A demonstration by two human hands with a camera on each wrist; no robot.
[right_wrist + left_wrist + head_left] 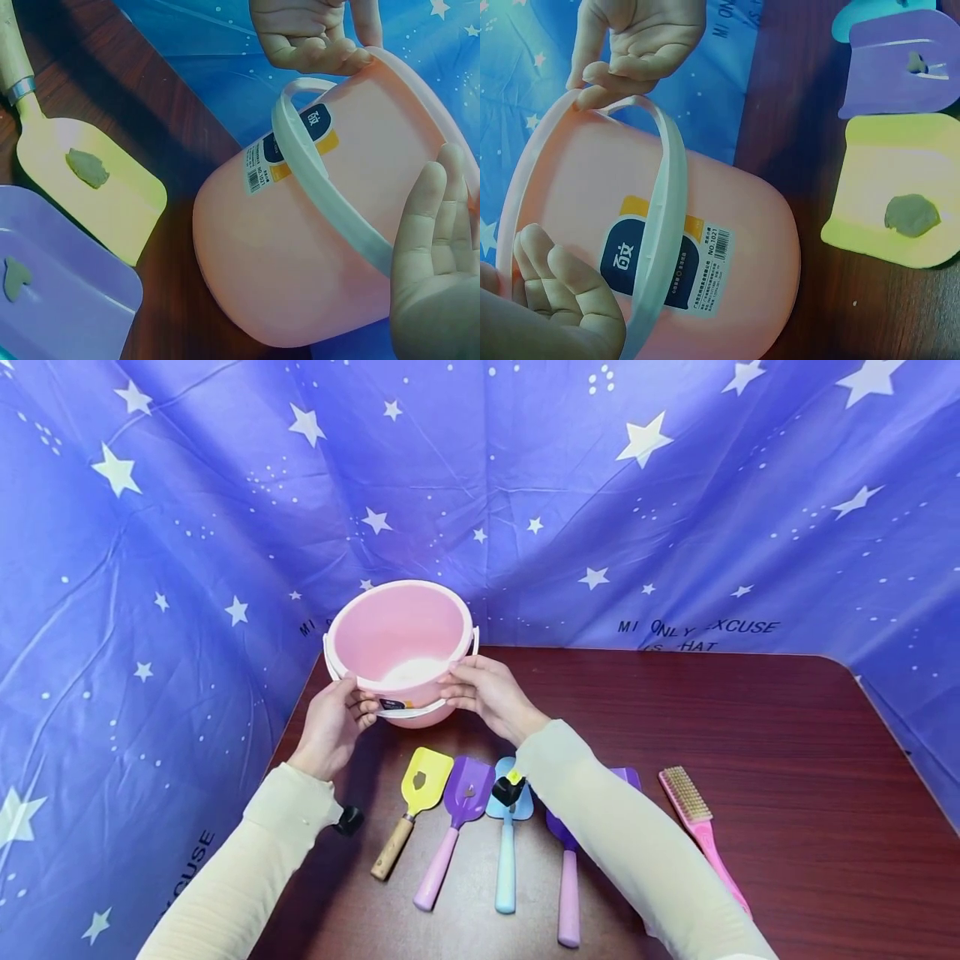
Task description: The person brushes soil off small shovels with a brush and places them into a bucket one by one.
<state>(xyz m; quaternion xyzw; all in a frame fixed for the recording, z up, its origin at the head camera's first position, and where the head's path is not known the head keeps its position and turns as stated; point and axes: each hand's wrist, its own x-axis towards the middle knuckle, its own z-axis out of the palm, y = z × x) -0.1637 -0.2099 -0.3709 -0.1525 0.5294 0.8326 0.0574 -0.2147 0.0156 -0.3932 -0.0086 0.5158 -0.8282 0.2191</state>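
Observation:
A pink bucket (401, 631) with a white rim stands tilted toward me at the back left of the table. Its white carrying handle (664, 217) hangs down across the front, over a dark and yellow label (262, 154). My left hand (330, 727) pinches the near rim on the left, thumb on top and fingers against the outer wall. On the near right side, my right hand (495, 697) grips the same rim between thumb and fingers. The bucket's inside shows only its pink wall and a bright bottom.
Nearer me lie a yellow shovel (426, 781) with a wooden handle, a purple one (468, 789) with a pink handle and a light blue one (506, 868). Another purple shovel (569, 893) is partly under my right sleeve. A pink brush (686, 793) lies right. Starry blue cloth (487, 485) surrounds the table.

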